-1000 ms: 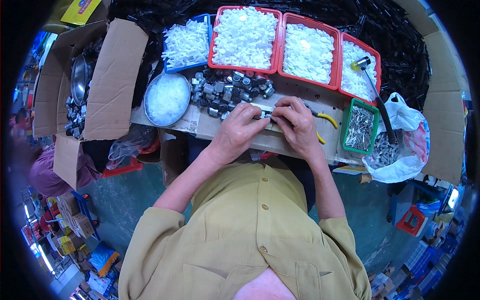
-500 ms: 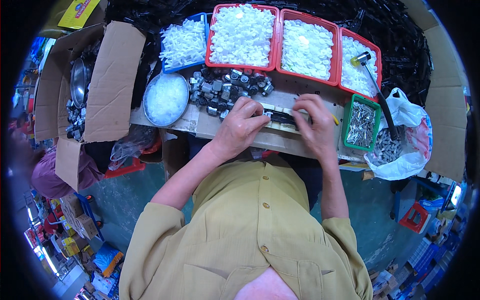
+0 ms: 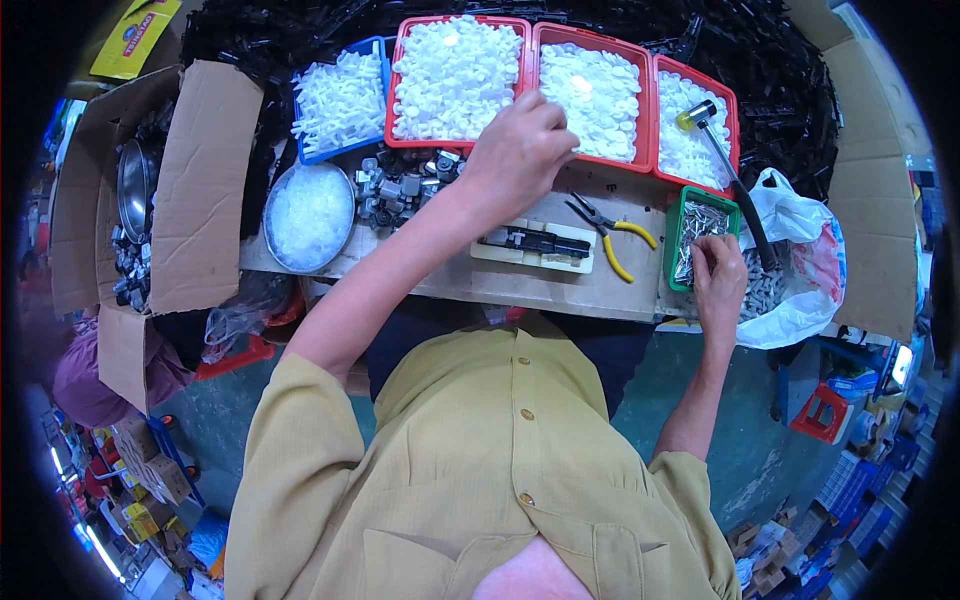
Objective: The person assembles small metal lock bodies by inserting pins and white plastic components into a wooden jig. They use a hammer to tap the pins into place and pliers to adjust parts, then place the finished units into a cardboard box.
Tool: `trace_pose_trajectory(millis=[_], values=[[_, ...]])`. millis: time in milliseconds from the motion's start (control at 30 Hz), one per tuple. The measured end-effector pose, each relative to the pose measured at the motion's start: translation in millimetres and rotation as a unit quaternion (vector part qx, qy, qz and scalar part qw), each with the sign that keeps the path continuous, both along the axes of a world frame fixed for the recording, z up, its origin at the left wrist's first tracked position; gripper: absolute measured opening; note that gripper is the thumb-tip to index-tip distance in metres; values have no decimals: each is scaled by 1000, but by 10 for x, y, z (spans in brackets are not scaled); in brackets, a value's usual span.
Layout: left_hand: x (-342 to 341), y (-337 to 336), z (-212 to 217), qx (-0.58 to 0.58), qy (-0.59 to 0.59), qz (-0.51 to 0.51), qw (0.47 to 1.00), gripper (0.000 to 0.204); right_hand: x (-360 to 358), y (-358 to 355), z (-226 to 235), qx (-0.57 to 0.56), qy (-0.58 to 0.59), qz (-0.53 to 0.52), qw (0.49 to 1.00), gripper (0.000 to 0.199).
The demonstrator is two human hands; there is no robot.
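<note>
White plastic caps [image 3: 455,75] fill the far red tray [image 3: 400,80]; left hand [image 3: 515,150] reaches its near right corner, fingers curled, grip not visible. Right hand [image 3: 718,280] pinches into the green bin [image 3: 672,250] of small metal pins [image 3: 700,222]. Both look light, stiff and slippery: take 1 by the edges. Black part [image 3: 535,241] and pliers [image 3: 610,232] lie between.

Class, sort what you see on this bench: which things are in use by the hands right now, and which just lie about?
In use:
left hand at red tray
right hand at green tray
black part on the bench between the hands

Lying about:
pliers
hammer
round dish
cardboard box
</note>
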State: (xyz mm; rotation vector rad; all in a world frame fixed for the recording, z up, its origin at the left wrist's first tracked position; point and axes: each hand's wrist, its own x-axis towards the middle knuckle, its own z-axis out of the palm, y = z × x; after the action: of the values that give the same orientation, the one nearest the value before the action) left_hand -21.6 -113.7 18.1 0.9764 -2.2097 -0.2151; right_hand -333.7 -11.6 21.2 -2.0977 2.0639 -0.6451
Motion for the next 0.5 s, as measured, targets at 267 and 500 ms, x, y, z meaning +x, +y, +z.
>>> trace_pose_trajectory(millis=[267, 500], values=[[-410, -479, -52, -17, -111, -3, 994, 10, 22, 37, 11, -3, -97, -47, 994, 8], [-439, -607, -97, 7, -80, 0, 997, 9, 33, 50, 45, -51, -128, -28, 990, 9]])
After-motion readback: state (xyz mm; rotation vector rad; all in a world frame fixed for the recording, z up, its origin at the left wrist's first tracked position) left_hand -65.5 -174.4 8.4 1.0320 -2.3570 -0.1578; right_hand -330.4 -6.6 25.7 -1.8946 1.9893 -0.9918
